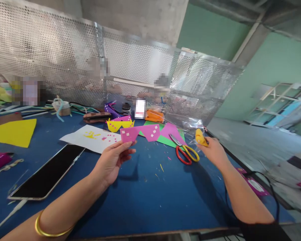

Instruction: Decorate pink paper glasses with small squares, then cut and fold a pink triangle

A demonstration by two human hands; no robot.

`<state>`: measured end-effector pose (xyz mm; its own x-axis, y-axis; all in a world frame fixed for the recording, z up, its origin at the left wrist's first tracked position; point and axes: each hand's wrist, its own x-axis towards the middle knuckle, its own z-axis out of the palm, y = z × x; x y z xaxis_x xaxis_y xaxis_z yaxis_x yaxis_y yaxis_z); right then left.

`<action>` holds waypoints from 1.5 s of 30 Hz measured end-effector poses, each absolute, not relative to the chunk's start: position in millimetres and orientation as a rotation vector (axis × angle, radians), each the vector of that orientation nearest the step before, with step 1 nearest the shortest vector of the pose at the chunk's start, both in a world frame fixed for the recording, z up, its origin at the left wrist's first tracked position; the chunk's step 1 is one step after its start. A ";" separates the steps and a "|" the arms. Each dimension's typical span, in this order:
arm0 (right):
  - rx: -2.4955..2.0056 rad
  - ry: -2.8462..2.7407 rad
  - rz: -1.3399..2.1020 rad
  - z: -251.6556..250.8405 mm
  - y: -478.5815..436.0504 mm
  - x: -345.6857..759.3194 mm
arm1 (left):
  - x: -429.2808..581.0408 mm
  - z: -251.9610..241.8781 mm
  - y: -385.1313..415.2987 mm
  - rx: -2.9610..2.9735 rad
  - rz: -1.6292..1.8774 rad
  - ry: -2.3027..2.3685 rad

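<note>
My left hand pinches the left end of a pink paper cut-out shaped like glasses, dotted with small white squares, and holds it up over the blue table. My right hand is closed around a small yellow object at the right, just beside the red and yellow scissors lying on the table. A yellow paper cut-out of the same shape lies behind the pink one.
A phone lies screen-up at the left with a cable. A white sheet, green and pink paper, a yellow foam piece, a tape roll and a clear plastic bag lie about. A perforated metal screen stands behind the table.
</note>
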<state>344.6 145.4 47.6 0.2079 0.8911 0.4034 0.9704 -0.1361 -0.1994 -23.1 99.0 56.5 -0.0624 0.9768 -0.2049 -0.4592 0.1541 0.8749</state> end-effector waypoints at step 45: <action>-1.016 -2.247 0.592 2.0 204.6 60.8 | -105.5 98.3 96.0 0.224 1.858 0.901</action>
